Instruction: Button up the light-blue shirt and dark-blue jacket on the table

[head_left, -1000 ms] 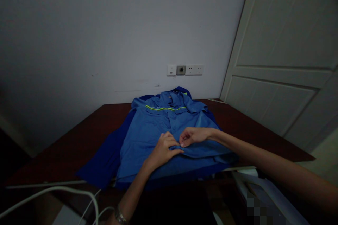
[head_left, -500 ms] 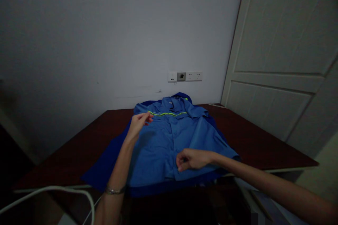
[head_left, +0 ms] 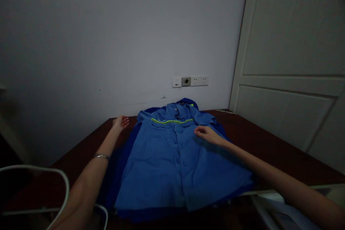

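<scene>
Left hand (head_left: 121, 122) hovering empty, part-open, left of shirt (head_left: 164, 158), right hand (head_left: 207, 133) hovering above shirt, fingers curling, grip unclear.

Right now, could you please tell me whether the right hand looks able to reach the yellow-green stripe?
Probably yes: the right hand is over the light blue shirt, near the stripe, which lies uncovered with nothing visible between them.

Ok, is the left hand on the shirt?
No, the left hand is out to the left of the shirt, apart from it.
</scene>
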Action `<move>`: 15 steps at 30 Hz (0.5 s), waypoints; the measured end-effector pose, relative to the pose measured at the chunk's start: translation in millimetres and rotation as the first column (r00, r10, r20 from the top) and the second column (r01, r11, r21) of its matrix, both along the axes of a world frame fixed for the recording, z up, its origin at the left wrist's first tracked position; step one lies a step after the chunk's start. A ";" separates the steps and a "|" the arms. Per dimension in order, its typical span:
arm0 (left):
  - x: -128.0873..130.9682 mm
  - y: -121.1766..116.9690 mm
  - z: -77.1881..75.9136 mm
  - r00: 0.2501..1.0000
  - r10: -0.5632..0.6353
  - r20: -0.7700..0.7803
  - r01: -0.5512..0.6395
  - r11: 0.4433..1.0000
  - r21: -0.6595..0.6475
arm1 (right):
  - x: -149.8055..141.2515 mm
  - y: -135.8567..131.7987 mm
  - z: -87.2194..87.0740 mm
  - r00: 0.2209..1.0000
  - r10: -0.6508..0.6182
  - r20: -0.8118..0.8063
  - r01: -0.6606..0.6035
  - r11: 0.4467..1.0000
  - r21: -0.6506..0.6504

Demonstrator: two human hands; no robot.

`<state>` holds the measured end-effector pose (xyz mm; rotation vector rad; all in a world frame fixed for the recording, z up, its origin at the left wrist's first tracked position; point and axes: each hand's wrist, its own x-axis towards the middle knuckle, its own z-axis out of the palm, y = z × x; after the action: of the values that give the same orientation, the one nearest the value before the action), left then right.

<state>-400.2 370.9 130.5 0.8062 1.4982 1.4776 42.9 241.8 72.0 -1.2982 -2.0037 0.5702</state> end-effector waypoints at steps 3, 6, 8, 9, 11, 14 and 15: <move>-12.3 14.9 -20.0 1.000 -0.002 0.017 0.003 0.997 -0.082 | 29.3 37.9 -7.3 0.967 -0.185 0.173 0.156 0.973 0.168; -21.4 29.9 -37.7 1.000 -0.010 -0.003 0.010 0.991 -0.135 | 46.2 61.5 -13.7 0.882 -0.304 0.359 0.224 0.942 0.249; -27.5 41.3 -46.3 0.999 -0.034 -0.034 0.029 0.989 -0.146 | 52.0 72.3 -17.0 0.815 -0.342 0.468 0.227 0.931 0.285; -30.4 47.2 -49.4 0.998 -0.045 -0.053 0.037 0.988 -0.148 | 53.8 77.0 -18.5 0.782 -0.353 0.514 0.224 0.928 0.298; -35.4 58.8 -53.7 0.994 -0.063 -0.090 0.049 0.987 -0.153 | 56.2 85.6 -21.0 0.725 -0.364 0.585 0.218 0.927 0.306; -39.7 74.1 -56.1 0.988 -0.085 -0.129 0.064 0.984 -0.165 | 58.2 97.0 -23.1 0.668 -0.377 0.642 0.235 0.925 0.299; -40.1 78.6 -56.2 0.986 -0.101 -0.136 0.077 0.982 -0.170 | 58.6 100.3 -23.1 0.651 -0.382 0.656 0.240 0.923 0.299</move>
<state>-440.3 449.5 74.3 0.8834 1.6456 1.2334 101.4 342.0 48.9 -1.8796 -2.2446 -0.3600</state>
